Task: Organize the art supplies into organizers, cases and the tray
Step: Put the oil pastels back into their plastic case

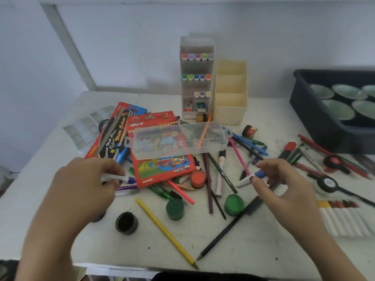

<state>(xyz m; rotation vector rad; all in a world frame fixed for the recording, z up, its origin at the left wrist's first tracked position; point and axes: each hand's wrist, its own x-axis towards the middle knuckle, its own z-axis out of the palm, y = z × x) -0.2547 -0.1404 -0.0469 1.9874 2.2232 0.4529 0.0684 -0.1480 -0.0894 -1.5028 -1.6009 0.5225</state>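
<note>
The left hand (87, 183) pinched a white marker with a purple end (121, 178), fingers curled round its barrel, just in front of the red pencil box (160, 159). A clear plastic case (178, 138) lay across that box, beyond and between the two hands. Against the wall stood the tiered marker organizer (196, 78) and, beside it, the cream organizer (231, 110). The right hand (284, 183) pinched a blue-ended marker (251, 178) between thumb and fingertips, other fingers loosely spread. The dark tray (308, 110) sat far right, well apart from both hands.
</note>
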